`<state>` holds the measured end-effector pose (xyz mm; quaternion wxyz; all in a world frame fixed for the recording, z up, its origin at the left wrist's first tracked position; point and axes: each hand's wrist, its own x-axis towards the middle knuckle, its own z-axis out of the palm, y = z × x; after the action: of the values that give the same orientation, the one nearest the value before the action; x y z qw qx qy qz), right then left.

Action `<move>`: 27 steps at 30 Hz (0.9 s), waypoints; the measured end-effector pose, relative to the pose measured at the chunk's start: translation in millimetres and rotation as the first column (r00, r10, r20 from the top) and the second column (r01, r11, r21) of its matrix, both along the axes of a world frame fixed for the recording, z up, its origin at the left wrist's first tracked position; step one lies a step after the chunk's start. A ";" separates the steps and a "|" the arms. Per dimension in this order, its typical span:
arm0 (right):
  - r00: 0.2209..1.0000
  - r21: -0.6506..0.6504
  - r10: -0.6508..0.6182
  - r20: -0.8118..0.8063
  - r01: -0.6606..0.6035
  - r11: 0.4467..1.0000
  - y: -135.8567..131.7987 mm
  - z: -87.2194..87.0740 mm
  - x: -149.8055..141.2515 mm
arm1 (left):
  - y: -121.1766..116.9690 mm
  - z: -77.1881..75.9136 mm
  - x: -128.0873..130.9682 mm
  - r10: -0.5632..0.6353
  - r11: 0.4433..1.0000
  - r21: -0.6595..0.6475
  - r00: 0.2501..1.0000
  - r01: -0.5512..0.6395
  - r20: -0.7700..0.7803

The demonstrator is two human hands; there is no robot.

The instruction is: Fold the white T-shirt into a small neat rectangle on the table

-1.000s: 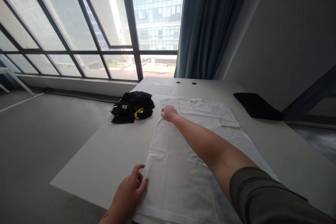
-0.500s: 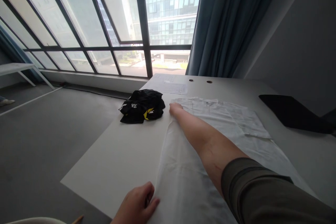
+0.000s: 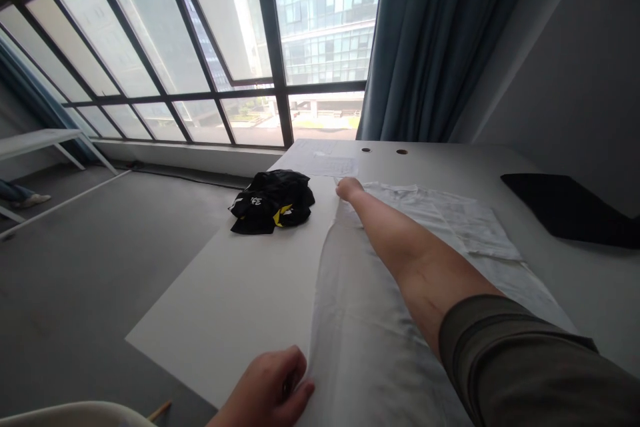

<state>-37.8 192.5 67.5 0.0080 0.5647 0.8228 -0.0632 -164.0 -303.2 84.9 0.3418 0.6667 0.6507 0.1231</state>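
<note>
A white T-shirt [image 3: 450, 227] lies spread lengthwise on a white table [image 3: 240, 287]. My right hand [image 3: 349, 188] reaches far forward and is closed on the shirt's far left edge, near the shoulder. My left hand [image 3: 273, 390] is close to me, fingers pinched on the shirt's near left edge by the hem. The left side of the shirt is lifted slightly between the two hands.
A crumpled black garment with yellow and white print [image 3: 273, 200] sits left of the shirt. A sheet of paper [image 3: 333, 163] lies at the far end, near two cable holes. A black flat item [image 3: 565, 213] lies at the right. Blue curtain and large windows stand behind.
Both hands have kept hold of the shirt's left edge and drawn it rightward and a little up; the right hand has moved farther away along the table.
</note>
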 end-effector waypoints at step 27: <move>0.949 -0.012 -0.270 -0.163 0.271 0.962 -43.9 -65.7 144.4 | 40.0 -66.9 96.8 -0.294 0.882 0.261 0.890 0.393 -0.348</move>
<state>106.6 148.6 1.8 -0.0710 0.6651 0.7359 -0.1052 -67.2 -263.2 17.9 0.1419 0.8302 0.5354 0.0631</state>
